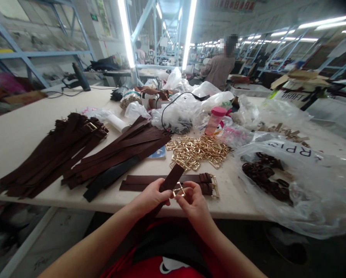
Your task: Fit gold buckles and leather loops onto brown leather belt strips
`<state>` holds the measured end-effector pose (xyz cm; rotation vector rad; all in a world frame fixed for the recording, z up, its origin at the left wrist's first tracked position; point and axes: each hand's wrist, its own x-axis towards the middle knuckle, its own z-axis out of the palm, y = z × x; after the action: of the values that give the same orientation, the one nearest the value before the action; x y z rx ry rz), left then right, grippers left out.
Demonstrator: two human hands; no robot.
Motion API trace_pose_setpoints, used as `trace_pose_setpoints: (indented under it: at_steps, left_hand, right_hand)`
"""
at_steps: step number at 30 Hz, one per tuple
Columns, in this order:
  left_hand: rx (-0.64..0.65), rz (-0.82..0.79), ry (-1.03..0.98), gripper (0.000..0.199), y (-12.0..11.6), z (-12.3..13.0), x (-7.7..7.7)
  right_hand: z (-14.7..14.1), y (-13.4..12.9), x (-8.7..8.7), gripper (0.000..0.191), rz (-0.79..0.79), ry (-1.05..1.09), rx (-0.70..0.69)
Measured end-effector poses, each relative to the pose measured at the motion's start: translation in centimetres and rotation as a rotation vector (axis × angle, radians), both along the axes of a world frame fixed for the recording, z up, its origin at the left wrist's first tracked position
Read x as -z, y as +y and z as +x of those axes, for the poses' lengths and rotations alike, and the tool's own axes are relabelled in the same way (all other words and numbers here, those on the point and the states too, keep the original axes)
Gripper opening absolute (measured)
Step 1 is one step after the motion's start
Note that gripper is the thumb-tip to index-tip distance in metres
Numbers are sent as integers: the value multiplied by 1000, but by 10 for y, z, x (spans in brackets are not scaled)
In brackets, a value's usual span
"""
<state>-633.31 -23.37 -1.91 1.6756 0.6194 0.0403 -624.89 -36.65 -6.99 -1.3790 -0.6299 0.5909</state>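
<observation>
My left hand (155,196) is closed around a dark brown leather strap (174,175), whose end sticks up past the fingers. Between the fingertips of my right hand (194,200) is a gold buckle (179,190), held right beside the strap. Whether the buckle's pin passes through the strap cannot be made out. Just behind my hands lie brown belts (144,182) with gold buckles at their right ends. Farther back is a heap of loose gold buckles (200,150).
Two piles of brown straps (42,158) (117,150) lie on the left of the table. At right, an open plastic bag (320,185) holds brown leather loops (267,175). A pink-lidded bottle (215,120) stands behind the buckles. A person (220,69) is in the background.
</observation>
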Motion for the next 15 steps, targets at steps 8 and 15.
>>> trace_pose_setpoints:
  at_steps: [8,15]
  left_hand:
    - [9,68,0,21,11,2,13]
    - [-74,82,81,28,24,-5,27]
  right_hand:
    - [19,15,22,25,-79,41,-107]
    - [15,3,39,19,-162,-439,4]
